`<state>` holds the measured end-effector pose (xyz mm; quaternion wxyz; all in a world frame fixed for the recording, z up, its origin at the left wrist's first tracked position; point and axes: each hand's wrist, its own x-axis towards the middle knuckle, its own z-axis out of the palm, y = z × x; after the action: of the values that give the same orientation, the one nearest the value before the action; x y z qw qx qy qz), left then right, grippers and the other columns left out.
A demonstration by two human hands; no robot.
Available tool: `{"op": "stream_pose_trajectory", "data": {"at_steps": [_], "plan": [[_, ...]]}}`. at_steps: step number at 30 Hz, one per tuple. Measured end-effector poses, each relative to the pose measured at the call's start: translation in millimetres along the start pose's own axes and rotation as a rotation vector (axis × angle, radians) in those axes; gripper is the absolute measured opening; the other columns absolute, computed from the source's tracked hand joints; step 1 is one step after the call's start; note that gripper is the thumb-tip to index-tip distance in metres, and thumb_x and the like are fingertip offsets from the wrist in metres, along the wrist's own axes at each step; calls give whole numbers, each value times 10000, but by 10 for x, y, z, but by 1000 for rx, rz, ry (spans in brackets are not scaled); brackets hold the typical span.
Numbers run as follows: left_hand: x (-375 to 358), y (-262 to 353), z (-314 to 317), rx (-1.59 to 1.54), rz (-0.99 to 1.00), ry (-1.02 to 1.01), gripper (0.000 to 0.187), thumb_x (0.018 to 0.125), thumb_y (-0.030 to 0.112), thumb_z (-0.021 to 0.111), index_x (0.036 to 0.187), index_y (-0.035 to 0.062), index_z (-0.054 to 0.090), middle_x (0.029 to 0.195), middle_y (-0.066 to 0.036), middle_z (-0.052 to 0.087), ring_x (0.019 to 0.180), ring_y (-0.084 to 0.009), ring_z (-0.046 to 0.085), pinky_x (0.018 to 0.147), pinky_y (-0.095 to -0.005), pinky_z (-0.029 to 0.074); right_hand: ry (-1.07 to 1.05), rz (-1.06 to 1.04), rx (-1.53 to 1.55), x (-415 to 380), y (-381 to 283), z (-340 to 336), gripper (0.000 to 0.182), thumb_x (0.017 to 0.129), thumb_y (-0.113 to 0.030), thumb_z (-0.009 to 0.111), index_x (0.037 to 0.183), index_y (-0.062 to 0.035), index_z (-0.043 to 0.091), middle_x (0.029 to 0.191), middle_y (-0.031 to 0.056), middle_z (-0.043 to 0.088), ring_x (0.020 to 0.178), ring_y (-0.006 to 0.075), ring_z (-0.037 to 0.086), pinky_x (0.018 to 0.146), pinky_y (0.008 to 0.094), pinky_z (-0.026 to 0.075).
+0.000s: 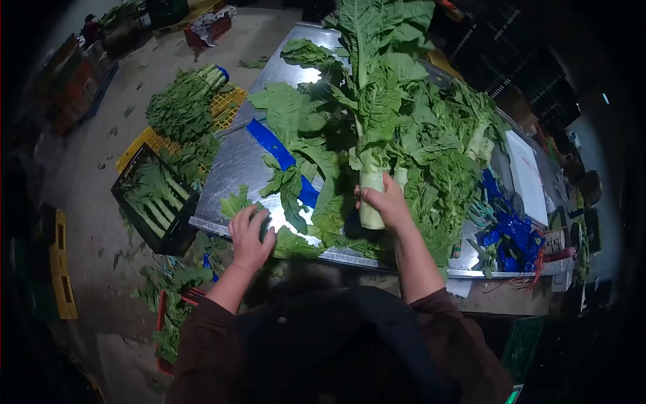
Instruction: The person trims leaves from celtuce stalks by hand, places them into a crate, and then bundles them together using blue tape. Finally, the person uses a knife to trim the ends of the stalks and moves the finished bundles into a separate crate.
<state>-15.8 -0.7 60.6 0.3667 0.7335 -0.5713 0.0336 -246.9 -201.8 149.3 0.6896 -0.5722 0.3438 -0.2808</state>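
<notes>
My right hand (385, 200) is wrapped round the thick pale stem of a leafy green vegetable (371, 178), whose long leaves reach up to the top of the view. My left hand (252, 236) rests near the front edge of the metal table (232, 161), over loose green leaves (296, 244), its fingers spread and slightly curled. Between the hands and farther back lie more leaves and a blue strip (271, 143). A large heap of leafy vegetables (437, 141) covers the table to the right of the held stem.
Blue ties (515, 236) and a white board (527, 176) are on the table's right side. Left of the table stand a black crate of stems (128, 209) and a bundle of vegetables (180, 104) on yellow crates. A red crate (163, 363) holding leaves is at lower left.
</notes>
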Motion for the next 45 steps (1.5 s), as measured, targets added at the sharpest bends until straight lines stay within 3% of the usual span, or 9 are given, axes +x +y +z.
{"op": "stream_pose_trajectory", "data": {"at_steps": [4,7,10,16,23,25,34,37,45], "plan": [[397,651,53,-570,-41,-238,603,739,280,710,1263,78,488,1302,-140,440,1230,-311,405,1036,-440,305,-43,-167,-23,31,-100,290,410,790,-72,628,1165,-24,469,957,80,611,789,150,604,704,296,515],[695,1049,227,-1900,-535,-458,651,757,199,744,1291,25,415,1286,-149,471,1185,-208,464,993,-349,389,-115,-271,-203,-17,-234,505,467,784,-147,667,1191,-20,476,1060,93,600,931,185,587,853,324,465],[876,1025,58,-1493,-563,-812,509,777,157,709,1215,33,480,1111,-105,576,1045,-181,562,883,-328,462,-126,-248,-433,49,-356,472,561,862,-257,596,1325,-14,394,1234,102,517,1107,189,498,938,326,403],[521,1069,271,-1246,-605,-458,514,734,151,732,1159,24,473,949,-39,561,852,-142,541,775,-305,450,-210,-113,504,705,-358,424,679,906,-595,425,1350,-83,397,1280,92,528,1093,204,557,910,384,468],[427,971,255,-661,-625,-292,495,662,206,724,1065,5,520,879,-108,588,800,-203,563,753,-331,458,141,165,722,1145,-96,708,457,898,-405,578,1174,-40,564,1065,127,639,916,278,640,785,440,535],[403,979,272,-664,-631,-267,483,666,192,721,1061,4,517,879,-99,585,796,-196,560,746,-327,457,342,37,833,1131,-43,780,468,860,-357,633,1043,67,557,1012,169,618,796,284,646,718,416,550],[487,1012,315,-1061,-754,-230,452,669,98,702,1069,2,513,898,-60,581,783,-157,558,709,-298,461,603,-152,679,830,-251,995,463,907,-432,485,942,23,564,877,125,622,750,271,636,666,420,530],[564,910,371,-1149,-722,-188,455,692,72,698,1100,-2,511,942,-73,593,805,-158,587,693,-284,482,346,-170,571,441,-256,1148,447,909,-449,488,786,-21,537,621,69,530,488,181,505,463,320,441],[597,722,-19,-1394,-939,-357,326,749,87,672,1028,13,520,845,-61,579,693,-166,595,610,-303,507,301,-43,230,464,-555,206,469,892,-467,526,911,0,561,719,67,588,568,147,536,509,276,447]]}}
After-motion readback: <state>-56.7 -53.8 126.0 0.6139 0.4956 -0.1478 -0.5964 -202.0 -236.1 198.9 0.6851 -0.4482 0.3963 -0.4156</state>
